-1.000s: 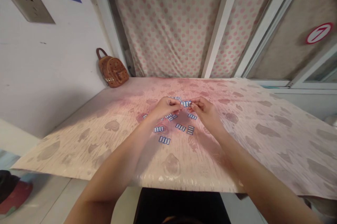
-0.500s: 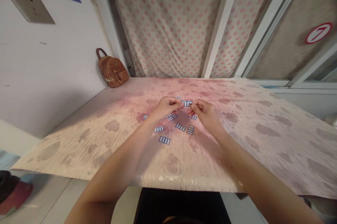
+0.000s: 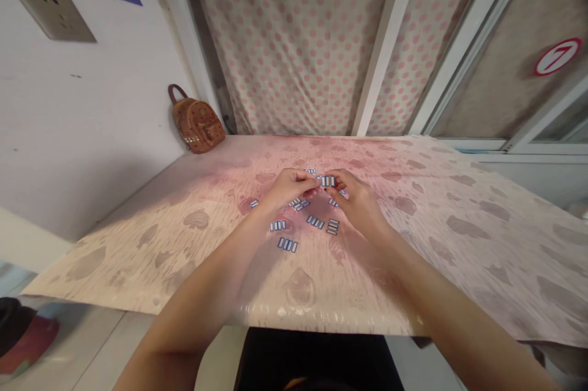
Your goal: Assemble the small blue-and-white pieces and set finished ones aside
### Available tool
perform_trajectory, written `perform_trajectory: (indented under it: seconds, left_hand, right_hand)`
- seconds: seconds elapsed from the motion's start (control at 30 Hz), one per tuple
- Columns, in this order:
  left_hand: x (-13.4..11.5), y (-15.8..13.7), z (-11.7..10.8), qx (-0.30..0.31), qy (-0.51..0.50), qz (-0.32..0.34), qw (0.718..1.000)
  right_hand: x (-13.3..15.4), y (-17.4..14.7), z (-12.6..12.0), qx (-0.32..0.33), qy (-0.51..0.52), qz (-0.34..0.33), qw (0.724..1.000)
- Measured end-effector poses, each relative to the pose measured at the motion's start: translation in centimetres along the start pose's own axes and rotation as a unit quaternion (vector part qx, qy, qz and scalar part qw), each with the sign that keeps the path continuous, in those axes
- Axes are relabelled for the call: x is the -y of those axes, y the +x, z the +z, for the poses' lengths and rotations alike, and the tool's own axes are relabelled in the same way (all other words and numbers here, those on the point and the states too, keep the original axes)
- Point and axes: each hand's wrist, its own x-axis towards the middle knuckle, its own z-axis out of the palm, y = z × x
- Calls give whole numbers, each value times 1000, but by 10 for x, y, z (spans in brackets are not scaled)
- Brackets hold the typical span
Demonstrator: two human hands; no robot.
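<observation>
Although the small flat blue-and-white barred pieces (image 3: pixel 287 244), thin card or plastic by the look, lie on the near side of the hands just as they did approx. 0.5 s ago, I see a change at the R hand (image 3: pixel 361 198) on my feed. Its thumb and index were pinching the R end of the held piece (image 3: pixel 327 181), a like blue-edged strip w/ pale bars; now they're parted, thumb below, index above, and more of the strip shows. I'd judge the R grip is released or being reset, w/ the load on the other side; can't tell if R fingertips touch its back.

The L hand (image 3: pixel 291 186) is closed in a pinch on the strip's L end, same spot as prev. So the strip sits between the two hands, raised over the pale pink leaf-print tablecloth (image 3: pixel 184 268). More pieces lie under and between the hands, some overlapping; a few show just beyond the L fingertips. Farther off, past the L hand to its left: a brown studded mini backpack (image 3: pixel 199 124). Beyond both hands: a pink-dotted fabric curtain (image 3: pixel 298 41).
</observation>
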Motion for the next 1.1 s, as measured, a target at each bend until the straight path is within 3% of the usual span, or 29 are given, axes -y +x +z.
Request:
perform_trajectory:
  seconds: [0.23,0.5,0.6,0.77,0.97,1.1]
  left_hand:
    - [5,3,-2,4,-3,8,1000]
    - [0,-1,1,-27,18,5,999]
    - [-4,-1,-2,-82,43,18,996]
    - [-5,2,-8,-137,55,1,989]
    - [-4,3,-9,-139,42,-6,989]
    - [-3,3,-9,-136,43,-3,990]
  right_hand:
    - [1,1,1,-4,34,49,998]
    - [-13,1,7,8,171,112,979]
    - [-15,-1,10,39,95,121,987]
    - [-23,-13,22,186,-63,89,976]
    - [-33,-24,30,213,-55,50,974]
    - [-27,-24,28,211,-45,58,975]
